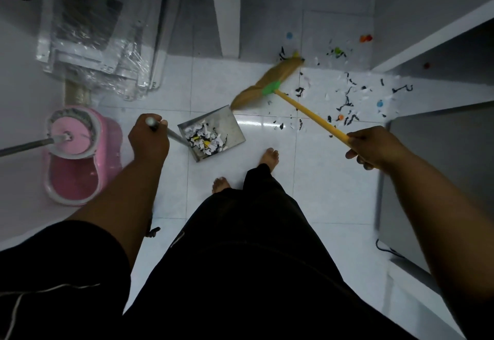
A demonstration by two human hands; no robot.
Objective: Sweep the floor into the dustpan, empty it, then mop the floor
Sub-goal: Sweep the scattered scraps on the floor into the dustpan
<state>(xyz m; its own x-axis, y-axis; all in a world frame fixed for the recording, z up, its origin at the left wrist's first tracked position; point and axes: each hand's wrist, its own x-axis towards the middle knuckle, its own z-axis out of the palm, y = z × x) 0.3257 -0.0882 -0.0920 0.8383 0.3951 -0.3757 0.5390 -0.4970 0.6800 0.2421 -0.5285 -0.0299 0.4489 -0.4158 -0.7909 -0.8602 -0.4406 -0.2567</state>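
Observation:
My left hand [148, 138] grips the grey handle of a metal dustpan [230, 126] that rests on the white tile floor. White, black and yellow scraps fill the back of the pan. My right hand [370, 148] grips the yellow handle of a broom [270, 83]. Its straw head sits on the floor just beyond the pan's mouth. Paper scraps [347, 96] and small coloured bits lie scattered over the tiles to the right of the broom head.
A pink spin-mop bucket [77, 176] with a grey mop handle [25, 148] stands at the left. Plastic-wrapped panels [88, 35] lean behind it. White furniture [433, 45] borders the right side. My bare feet [269, 156] stand just behind the dustpan.

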